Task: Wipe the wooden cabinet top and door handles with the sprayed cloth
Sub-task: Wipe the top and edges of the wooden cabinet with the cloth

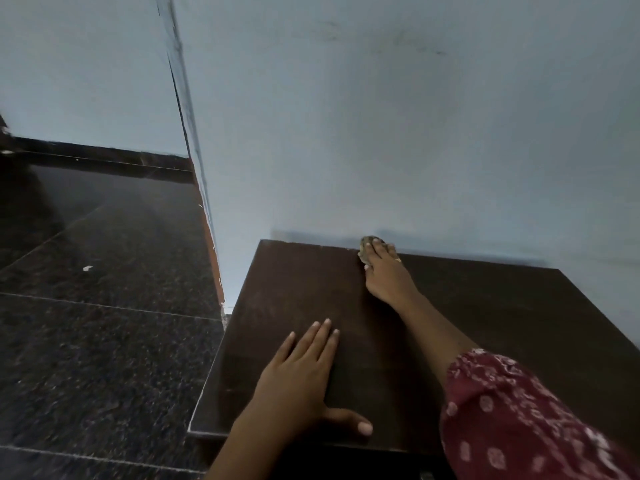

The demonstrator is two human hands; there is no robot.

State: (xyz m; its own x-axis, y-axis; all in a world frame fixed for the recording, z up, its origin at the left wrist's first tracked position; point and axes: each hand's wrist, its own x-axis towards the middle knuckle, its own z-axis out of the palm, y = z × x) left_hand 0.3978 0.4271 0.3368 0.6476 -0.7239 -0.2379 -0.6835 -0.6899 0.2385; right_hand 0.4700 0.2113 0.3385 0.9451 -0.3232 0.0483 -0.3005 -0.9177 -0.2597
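Cloth (366, 244) mostly hidden under right hand (386, 271) fingers pressing it; left hand (298, 386) flat, fingers released.

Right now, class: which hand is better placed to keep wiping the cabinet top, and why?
The right hand: it presses the cloth against the cabinet top at the wall edge. The left hand lies flat and empty near the front edge.
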